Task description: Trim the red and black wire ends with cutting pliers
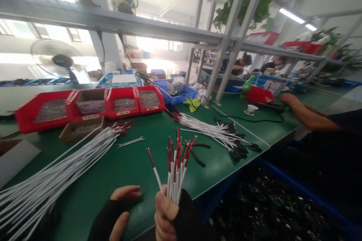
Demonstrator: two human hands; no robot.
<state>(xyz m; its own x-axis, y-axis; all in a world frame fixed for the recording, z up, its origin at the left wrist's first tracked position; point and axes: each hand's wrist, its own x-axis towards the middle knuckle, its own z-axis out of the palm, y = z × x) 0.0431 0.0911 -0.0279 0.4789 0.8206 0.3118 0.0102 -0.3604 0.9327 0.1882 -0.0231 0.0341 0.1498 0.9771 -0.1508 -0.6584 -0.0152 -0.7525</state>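
My right hand [166, 214], in a black fingerless glove, is closed around a bunch of white cables with red and black wire ends [175, 165], held upright over the green table [135, 165]. My left hand [120, 211], gloved the same way, hovers just left of it with fingers apart, holding nothing. A long sheaf of white cables [56, 169] lies on the table to the left, its red tips pointing toward the bins.
Red bins [85, 107] of small metal parts line the table's back, with a cardboard box [82, 128] and a wrench [130, 142]. Another cable pile with black ends [220, 133] and pliers [196, 152] lie right. A co-worker's arm [305, 115] rests at the right; a dark parts crate [271, 207] sits below.
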